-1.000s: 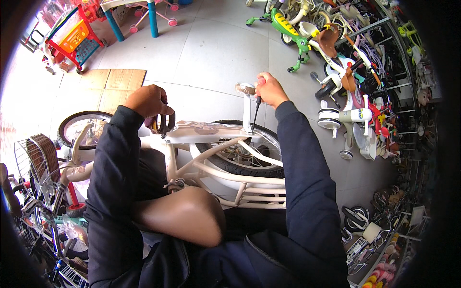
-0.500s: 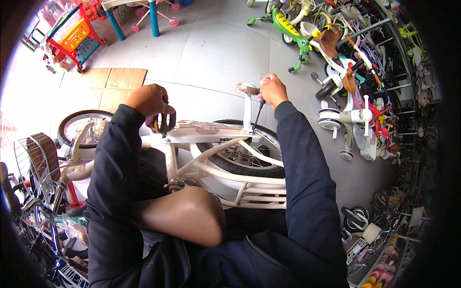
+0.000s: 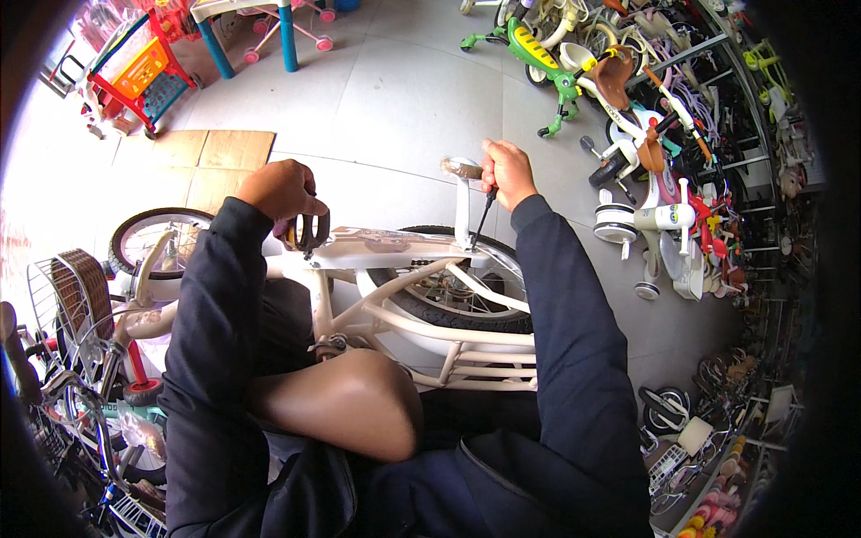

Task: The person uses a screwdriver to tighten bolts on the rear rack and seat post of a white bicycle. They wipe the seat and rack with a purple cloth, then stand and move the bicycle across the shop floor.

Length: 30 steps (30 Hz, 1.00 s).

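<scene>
A cream child's bicycle (image 3: 386,312) leans in front of me, its brown saddle (image 3: 345,403) close to my lap. My left hand (image 3: 280,192) is closed on a dark pedal (image 3: 314,231) near the front end of the white chain guard (image 3: 377,248). My right hand (image 3: 508,173) is wrapped round the handle of a screwdriver (image 3: 485,215). Its dark shaft slants down to the rear end of the chain guard, beside the foot of a white upright bar (image 3: 463,211). A brown, film-wrapped piece (image 3: 461,168) tops that bar. The rear wheel (image 3: 448,285) lies behind the frame tubes.
Flat cardboard (image 3: 229,148) lies on the tiled floor beyond the bicycle. A toy shopping cart (image 3: 143,79) stands far left; a green ride-on toy (image 3: 543,56) and several balance bikes crowd the right. Other bicycles with a wire basket (image 3: 67,296) stand at the left.
My right hand has turned slightly on the screwdriver's handle, its fingers now wrapped differently. The screwdriver's tip stays in place, and my left hand keeps hold of the pedal with hardly any movement.
</scene>
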### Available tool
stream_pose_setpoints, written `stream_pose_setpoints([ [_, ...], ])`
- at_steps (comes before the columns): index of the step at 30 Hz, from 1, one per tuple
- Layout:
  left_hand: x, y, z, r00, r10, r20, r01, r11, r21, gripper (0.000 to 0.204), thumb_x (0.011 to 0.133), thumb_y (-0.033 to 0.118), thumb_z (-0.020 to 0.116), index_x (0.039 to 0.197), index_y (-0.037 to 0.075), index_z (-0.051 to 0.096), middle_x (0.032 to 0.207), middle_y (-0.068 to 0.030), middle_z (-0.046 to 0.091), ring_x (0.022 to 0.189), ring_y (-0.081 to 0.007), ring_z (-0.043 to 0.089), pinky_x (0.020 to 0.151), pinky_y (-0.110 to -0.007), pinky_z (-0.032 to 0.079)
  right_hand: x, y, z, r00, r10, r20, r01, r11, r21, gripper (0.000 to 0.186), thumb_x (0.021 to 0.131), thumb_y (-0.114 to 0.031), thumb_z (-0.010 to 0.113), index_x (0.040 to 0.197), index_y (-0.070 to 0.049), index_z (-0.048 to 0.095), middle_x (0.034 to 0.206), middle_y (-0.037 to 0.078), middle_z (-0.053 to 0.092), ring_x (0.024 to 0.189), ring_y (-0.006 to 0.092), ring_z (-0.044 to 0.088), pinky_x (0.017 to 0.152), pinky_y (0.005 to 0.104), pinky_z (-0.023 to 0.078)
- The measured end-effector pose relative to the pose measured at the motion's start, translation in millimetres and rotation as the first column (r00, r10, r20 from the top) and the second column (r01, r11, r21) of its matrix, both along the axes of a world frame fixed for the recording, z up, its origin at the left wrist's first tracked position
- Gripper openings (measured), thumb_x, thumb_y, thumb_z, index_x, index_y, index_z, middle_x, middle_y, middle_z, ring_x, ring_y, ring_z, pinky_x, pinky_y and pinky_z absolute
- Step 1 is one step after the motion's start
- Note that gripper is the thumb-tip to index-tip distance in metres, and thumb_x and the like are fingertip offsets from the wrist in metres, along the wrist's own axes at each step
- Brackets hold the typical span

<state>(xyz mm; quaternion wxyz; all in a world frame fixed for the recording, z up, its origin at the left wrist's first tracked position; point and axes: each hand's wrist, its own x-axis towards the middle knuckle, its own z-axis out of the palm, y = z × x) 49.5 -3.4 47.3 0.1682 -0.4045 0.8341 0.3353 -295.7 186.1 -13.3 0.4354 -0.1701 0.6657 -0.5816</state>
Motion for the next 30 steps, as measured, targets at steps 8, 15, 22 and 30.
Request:
stream_pose_setpoints([
  [8, 0, 3, -4, 0.999, 0.012, -0.048, -0.014, 0.999, -0.033, 0.035, 0.083, 0.025, 0.088, 0.099, -0.002, 0.074, 0.085, -0.0157, 0.076, 0.072, -0.0253, 0.072, 0.069, -0.035, 0.059, -11, -17, -43, 0.739, -0.283, -0.612, 0.465, 0.871, 0.159, 0.032, 0.103, -0.028, 0.059, 0.080, -0.008, 0.053, 0.056, 0.004, 0.048, 0.039, 0.0185, 0.045, 0.036, 0.0366, 0.039],
  [15, -3, 1, 2, 1.000, -0.007, 0.015, 0.008, 1.000, -0.010, 0.039, 0.082, 0.029, 0.088, 0.104, -0.001, 0.076, 0.090, -0.0175, 0.077, 0.078, -0.0275, 0.074, 0.073, -0.036, 0.060, -7, -10, -29, 0.988, -0.135, -0.074, 0.138, 0.989, 0.049, 0.033, 0.102, -0.036, 0.055, 0.081, -0.010, 0.054, 0.070, 0.008, 0.061, 0.049, 0.0225, 0.055, 0.045, 0.0372, 0.048],
  [22, -1, 2, -1, 0.999, -0.017, -0.048, 0.016, 1.000, -0.008, 0.034, 0.084, 0.025, 0.087, 0.100, -0.003, 0.075, 0.085, -0.0171, 0.076, 0.070, -0.0267, 0.072, 0.067, -0.037, 0.059, -3, -4, -11, 0.966, -0.179, 0.185, 0.178, 0.984, 0.019, 0.032, 0.099, -0.034, 0.056, 0.077, -0.013, 0.047, 0.059, 0.003, 0.046, 0.043, 0.0123, 0.039, 0.038, 0.0329, 0.035],
  [30, -3, 3, 3, 1.000, -0.009, 0.013, 0.009, 1.000, -0.026, 0.043, 0.081, 0.031, 0.088, 0.108, 0.000, 0.078, 0.096, -0.0191, 0.078, 0.084, -0.0298, 0.075, 0.079, -0.037, 0.061, -14, -21, -56, 0.859, -0.305, -0.411, 0.378, 0.920, 0.107, 0.028, 0.099, -0.029, 0.051, 0.079, -0.009, 0.051, 0.061, 0.004, 0.048, 0.040, 0.0162, 0.041, 0.036, 0.0367, 0.033],
])
